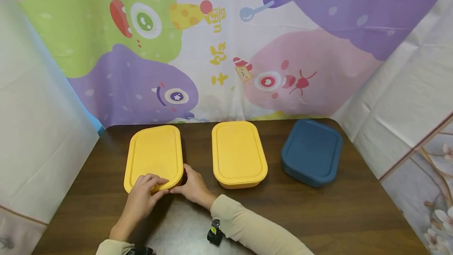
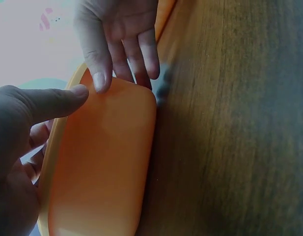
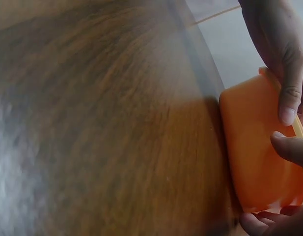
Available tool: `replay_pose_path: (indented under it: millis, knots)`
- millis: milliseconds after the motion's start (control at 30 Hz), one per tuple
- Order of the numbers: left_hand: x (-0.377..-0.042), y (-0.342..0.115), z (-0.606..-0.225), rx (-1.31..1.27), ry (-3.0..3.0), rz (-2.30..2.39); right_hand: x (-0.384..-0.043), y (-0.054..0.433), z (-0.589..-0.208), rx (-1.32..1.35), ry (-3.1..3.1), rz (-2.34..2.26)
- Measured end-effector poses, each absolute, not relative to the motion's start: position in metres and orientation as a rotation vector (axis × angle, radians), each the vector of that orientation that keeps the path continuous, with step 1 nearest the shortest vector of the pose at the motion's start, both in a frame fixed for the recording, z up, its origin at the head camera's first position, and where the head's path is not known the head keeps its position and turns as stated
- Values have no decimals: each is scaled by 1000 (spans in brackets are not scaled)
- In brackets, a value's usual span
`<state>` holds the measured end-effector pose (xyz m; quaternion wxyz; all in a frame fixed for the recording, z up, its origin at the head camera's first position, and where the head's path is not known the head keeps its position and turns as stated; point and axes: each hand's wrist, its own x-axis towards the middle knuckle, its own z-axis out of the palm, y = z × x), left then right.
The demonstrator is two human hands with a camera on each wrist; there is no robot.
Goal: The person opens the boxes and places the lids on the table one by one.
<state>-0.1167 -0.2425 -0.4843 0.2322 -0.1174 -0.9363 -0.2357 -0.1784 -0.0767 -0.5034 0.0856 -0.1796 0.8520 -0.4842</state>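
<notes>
A yellow lidded food container (image 1: 155, 152) sits at the left of the table. My left hand (image 1: 143, 194) is at its near edge, fingertips bent over the lid (image 2: 54, 152) and thumb against the rim from the front. My right hand (image 1: 194, 186) holds the container's near right corner, its thumb on the front wall and its fingers along the right side. In the right wrist view, the orange-yellow wall (image 3: 257, 152) shows between the two thumbs and the right fingers near the base. The lid appears seated on the container.
A second yellow lidded container (image 1: 238, 152) stands in the middle of the dark wooden table (image 1: 318, 215). To its right is a dark blue lidded container (image 1: 313, 150). A cartoon-print curtain (image 1: 226, 101) hangs behind the table's far edge.
</notes>
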Motion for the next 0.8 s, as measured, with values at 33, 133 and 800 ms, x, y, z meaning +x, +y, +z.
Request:
replay_pose_path:
  millis: [33, 133, 800]
  knots:
    - [-117, -242, -484, -324, -2571, -650, -179, -77, -503, -532, 2537, -1457]
    - [-119, -242, -484, -323, -2569, -651, -180, -76, -503, -526, 2536, -1481]
    - [-118, -245, -488, -386, -2506, -641, -177, -80, -508, -523, 2533, -1523]
